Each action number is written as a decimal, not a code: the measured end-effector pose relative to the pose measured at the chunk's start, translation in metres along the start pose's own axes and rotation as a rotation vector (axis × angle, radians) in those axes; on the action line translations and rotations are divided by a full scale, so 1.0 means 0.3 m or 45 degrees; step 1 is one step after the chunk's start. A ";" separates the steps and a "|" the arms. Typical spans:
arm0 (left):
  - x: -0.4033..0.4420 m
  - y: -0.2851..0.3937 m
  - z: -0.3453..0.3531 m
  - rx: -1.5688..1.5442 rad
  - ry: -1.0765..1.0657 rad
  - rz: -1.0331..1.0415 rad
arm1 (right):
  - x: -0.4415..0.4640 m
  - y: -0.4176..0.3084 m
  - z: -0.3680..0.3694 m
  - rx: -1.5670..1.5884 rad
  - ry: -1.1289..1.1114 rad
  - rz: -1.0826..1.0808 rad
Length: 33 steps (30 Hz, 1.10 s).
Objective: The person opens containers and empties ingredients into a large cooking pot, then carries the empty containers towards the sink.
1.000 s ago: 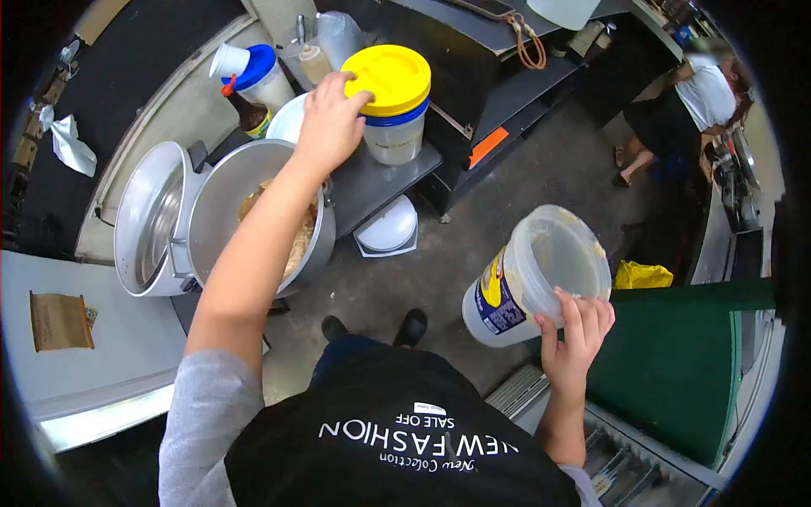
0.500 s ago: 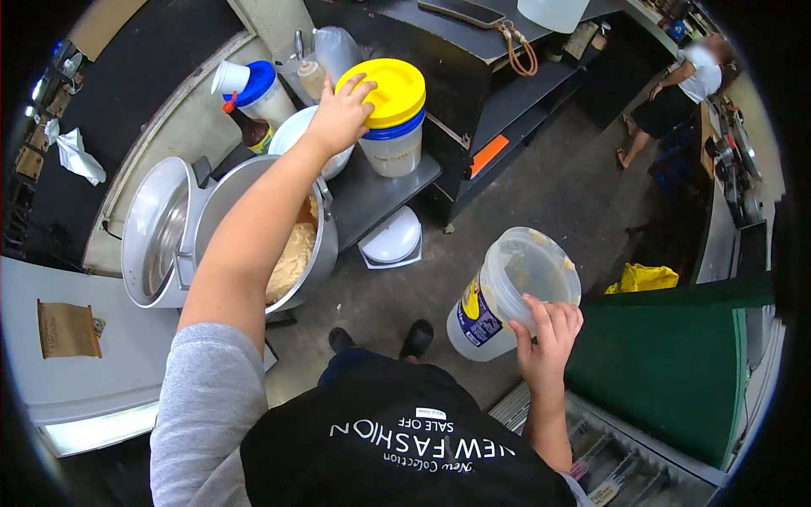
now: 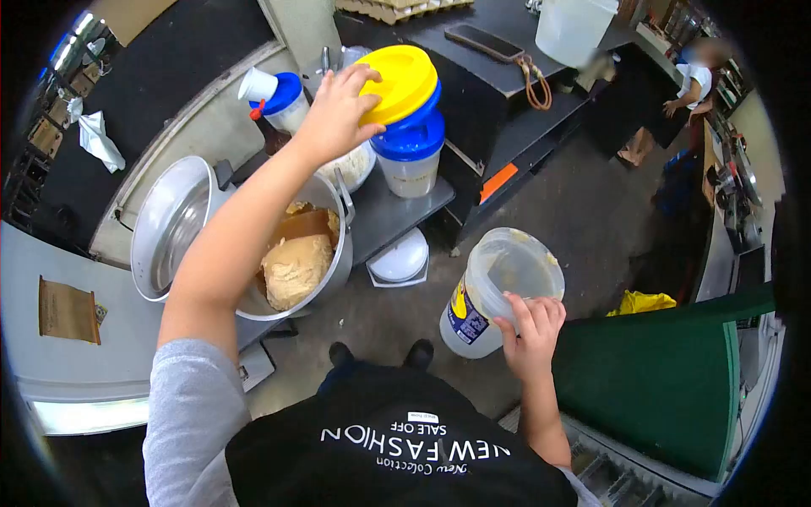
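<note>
My left hand [image 3: 340, 114] grips the edge of a yellow lid [image 3: 401, 84], which is tilted and lifted over a clear tub with a blue lid [image 3: 411, 148]. Held by its rim in my right hand [image 3: 532, 334] is a large translucent bucket [image 3: 517, 270] with a purple and yellow label and residue inside. Left of the tub, partly behind my forearm, a big metal pot [image 3: 340, 262] holds a pale block [image 3: 296, 269] and brown pieces. A white bowl [image 3: 359, 165] with pale contents sits between pot and tub.
An empty metal pot [image 3: 173, 228] stands at the left. A phone [image 3: 483, 40] and a white container [image 3: 574, 29] are on the dark counter. A white scale [image 3: 401, 258] sits below the shelf. A green panel [image 3: 650, 380] is at the right; another person [image 3: 697, 84] is at the back right.
The yellow lid has come up off the blue-lidded tub in my left hand and tilted. My right hand and the bucket have shifted left in view. The other person has changed posture.
</note>
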<state>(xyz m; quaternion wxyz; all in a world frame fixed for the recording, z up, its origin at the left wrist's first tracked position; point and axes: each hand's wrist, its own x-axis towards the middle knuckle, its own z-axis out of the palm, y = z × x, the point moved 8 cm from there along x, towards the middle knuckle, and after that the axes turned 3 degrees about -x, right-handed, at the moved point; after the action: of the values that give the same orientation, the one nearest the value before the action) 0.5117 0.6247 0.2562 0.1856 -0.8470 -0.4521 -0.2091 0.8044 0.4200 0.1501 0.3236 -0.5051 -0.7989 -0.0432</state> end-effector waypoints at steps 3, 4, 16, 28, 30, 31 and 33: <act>-0.012 0.075 -0.126 -0.068 0.030 0.062 | 0.050 -0.022 -0.016 -0.016 0.034 -0.090; -0.018 0.079 -0.168 -0.103 0.041 0.058 | 0.075 -0.030 -0.019 -0.021 0.040 -0.121; -0.126 -0.002 -0.698 0.155 0.160 0.032 | 0.613 -0.032 -0.407 -0.081 0.715 -0.424; -0.326 -0.241 -0.755 0.474 -0.011 -0.293 | 1.380 0.036 -0.893 -0.616 1.313 -0.602; -0.315 -0.305 -0.712 0.486 0.005 -0.352 | 1.505 0.053 -0.888 -0.547 1.216 -0.530; -0.296 -0.328 -0.692 0.467 0.026 -0.339 | 1.566 0.080 -0.886 -0.460 1.217 -0.582; -0.249 -0.369 -0.659 0.447 0.082 -0.319 | 1.642 0.112 -0.853 -0.697 1.203 -0.609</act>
<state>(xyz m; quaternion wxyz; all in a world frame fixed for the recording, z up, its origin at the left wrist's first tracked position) 0.3438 0.5317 0.3980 0.3173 -0.7318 -0.5770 -0.1755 0.8155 0.7187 0.6192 0.4832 -0.3024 -0.6198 -0.5393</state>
